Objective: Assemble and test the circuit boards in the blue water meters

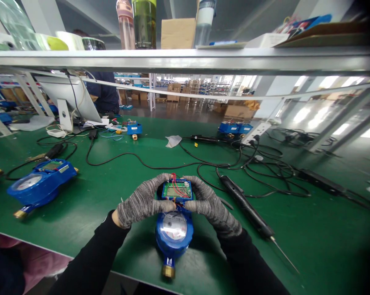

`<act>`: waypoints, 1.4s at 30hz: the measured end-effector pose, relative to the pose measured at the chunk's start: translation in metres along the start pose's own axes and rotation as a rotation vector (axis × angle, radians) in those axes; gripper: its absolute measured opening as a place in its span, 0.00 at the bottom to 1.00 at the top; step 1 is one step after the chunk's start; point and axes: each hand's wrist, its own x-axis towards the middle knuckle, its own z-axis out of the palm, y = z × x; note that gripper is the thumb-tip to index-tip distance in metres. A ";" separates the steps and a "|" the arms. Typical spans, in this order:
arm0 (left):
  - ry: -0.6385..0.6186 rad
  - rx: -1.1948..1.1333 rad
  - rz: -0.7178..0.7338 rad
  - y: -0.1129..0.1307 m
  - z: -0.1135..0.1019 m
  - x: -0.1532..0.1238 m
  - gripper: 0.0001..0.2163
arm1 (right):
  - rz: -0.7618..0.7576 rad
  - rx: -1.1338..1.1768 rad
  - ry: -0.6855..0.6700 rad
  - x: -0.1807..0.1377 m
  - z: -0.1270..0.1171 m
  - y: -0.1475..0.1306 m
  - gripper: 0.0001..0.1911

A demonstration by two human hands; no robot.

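Note:
A blue water meter (173,237) with a round dial and a brass fitting lies on the green mat (111,192) right in front of me. Its top housing is uncovered, showing a green circuit board (176,191) with red wires. My left hand (142,201), in a grey knit glove, grips the left side of that housing. My right hand (210,205), gloved the same way, grips the right side. Fingers of both hands curl over the far edge of the board.
A black electric screwdriver (246,207) lies just right of my right hand, tip toward me. A second blue meter (39,184) rests at the left. Black cables (258,168), a power strip (258,132), more blue meters (235,128) and a monitor's back (66,96) lie beyond. A person stands behind the monitor.

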 end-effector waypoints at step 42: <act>0.350 0.963 0.708 -0.004 0.034 -0.037 0.18 | 0.368 -0.666 0.085 0.057 -0.015 -0.028 0.07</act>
